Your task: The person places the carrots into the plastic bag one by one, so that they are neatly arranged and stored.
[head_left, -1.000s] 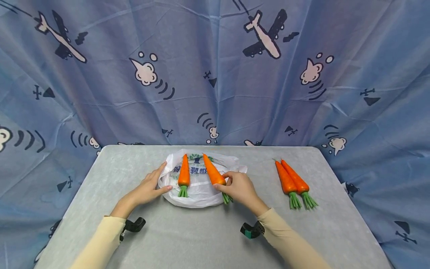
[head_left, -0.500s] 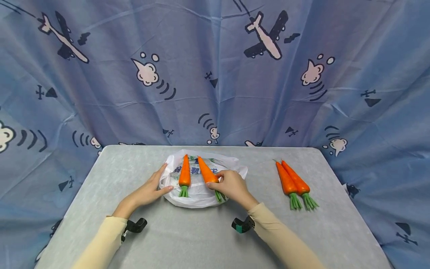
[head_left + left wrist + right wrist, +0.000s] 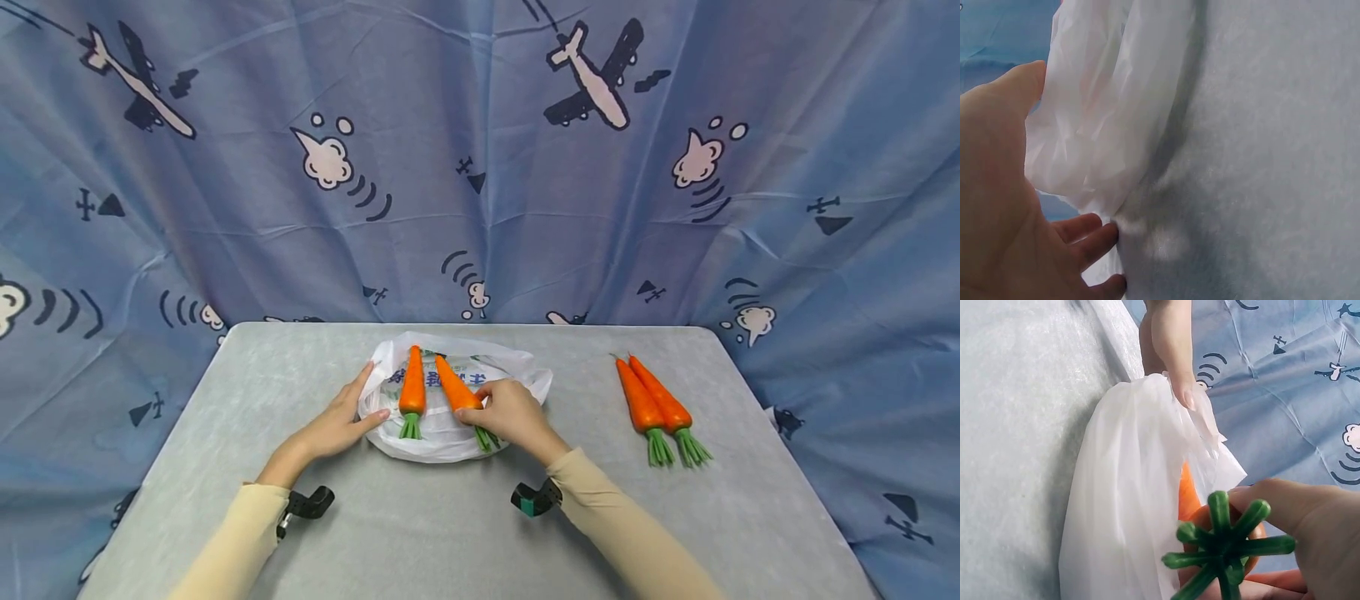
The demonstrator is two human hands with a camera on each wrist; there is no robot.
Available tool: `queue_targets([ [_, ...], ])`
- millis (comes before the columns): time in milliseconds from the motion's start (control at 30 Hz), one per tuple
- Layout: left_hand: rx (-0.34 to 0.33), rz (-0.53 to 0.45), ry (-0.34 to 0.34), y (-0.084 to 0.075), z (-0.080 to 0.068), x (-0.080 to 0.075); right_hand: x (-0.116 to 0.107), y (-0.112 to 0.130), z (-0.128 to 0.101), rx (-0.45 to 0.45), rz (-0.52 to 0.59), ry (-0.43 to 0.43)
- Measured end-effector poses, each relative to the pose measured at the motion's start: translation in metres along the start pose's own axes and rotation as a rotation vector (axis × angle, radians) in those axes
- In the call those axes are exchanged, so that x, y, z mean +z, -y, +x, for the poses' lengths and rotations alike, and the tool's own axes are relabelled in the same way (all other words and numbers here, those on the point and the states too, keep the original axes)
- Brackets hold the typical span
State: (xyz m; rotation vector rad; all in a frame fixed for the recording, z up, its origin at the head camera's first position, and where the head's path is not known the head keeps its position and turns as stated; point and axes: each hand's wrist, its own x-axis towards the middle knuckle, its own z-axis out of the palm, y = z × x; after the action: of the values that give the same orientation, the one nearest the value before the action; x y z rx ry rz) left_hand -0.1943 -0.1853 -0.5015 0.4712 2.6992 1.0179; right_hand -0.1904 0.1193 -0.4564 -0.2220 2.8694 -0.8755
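Four carrots: two on the bag (image 3: 450,433), one pinched by right-hand fingers (image 3: 480,398) (left fingers (image 3: 358,390) spread).

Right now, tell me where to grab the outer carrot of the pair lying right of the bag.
Probably grip the outer carrot at its thick orange end just above the green top, coming from its right: the other carrot touches its left side, and the table beside it is bare.
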Motion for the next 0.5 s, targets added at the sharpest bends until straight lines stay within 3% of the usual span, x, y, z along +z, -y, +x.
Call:
queue_targets([
  [233, -0.029, 0.001, -0.001, 0.0012, 0.0009, -0.0018, 0.0039, 0.0042, 0.0009, -0.006, 0.0, 0.028],
  [500, -0.033, -0.006, 0.008, -0.0019, 0.0017, -0.0051, 0.0105, 0.01, 0.0092, 0.013, 0.038, -0.005],
])
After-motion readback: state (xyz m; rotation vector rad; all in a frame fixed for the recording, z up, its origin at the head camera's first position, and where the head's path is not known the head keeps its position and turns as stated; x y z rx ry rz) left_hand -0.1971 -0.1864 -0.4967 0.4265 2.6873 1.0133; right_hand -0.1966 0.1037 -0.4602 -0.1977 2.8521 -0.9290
